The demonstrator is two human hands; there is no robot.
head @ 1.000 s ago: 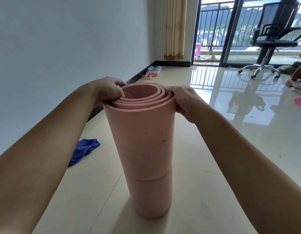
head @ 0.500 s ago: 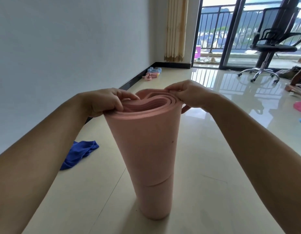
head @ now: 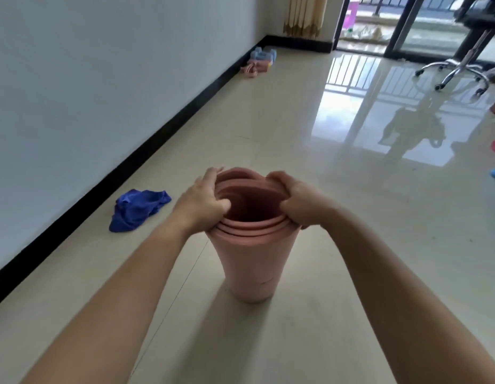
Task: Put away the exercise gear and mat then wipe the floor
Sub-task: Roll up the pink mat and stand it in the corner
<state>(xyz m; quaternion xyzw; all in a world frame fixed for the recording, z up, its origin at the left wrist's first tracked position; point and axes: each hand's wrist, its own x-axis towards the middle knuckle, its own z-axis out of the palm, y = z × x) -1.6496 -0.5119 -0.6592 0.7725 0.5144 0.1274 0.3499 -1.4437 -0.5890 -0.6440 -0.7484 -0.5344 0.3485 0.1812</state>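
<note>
Both hands, left hand (head: 199,202) and right hand (head: 299,202), pinch the rim of the upright pink rolled foam mat (head: 253,261) at frame centre. Its coils look loose, though blurred; a slack grip could let it unroll or topple.

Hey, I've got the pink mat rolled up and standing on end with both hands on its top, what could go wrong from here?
The pink mat is loosely wound, with gaps between its layers, so it may spring open if your left hand or right hand lets go. It stands on end on a glossy floor, so it could slide or tip. The blue cloth lies near your left side; you might step on it.
</note>
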